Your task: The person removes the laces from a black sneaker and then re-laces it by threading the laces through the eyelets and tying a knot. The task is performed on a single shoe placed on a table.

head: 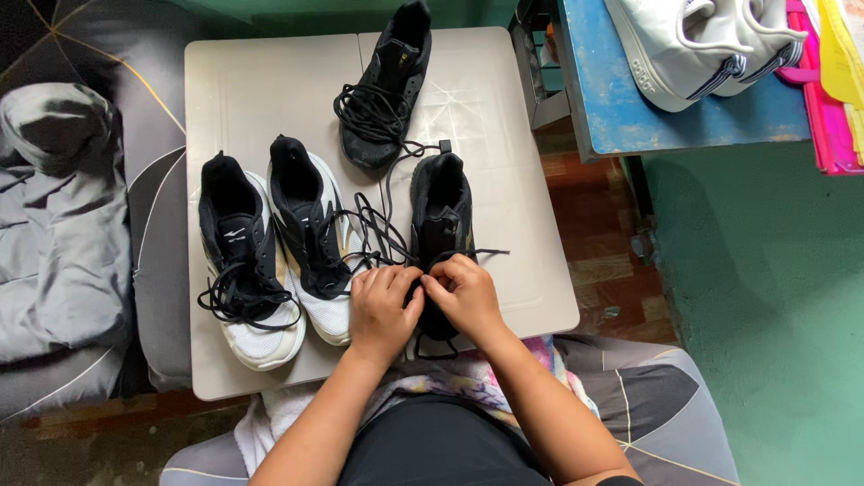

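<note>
Both grips pinch laces: my left hand (382, 310) and right hand (466, 295) meet, fingers clenched on the black laces (382, 236) of the black shoe (441, 220) at the near edge of the surface (531, 270). Left of them I see two black-and-white sneakers (270, 261) side by side; another black shoe (387, 85) lies farther back.

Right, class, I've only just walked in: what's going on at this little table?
A seated person has both hands, left hand and right hand, pinching the black laces of a black shoe at the table's near edge. Two black-and-white trainers sit to its left, loosely laced. Another black shoe lies farther back.
</note>
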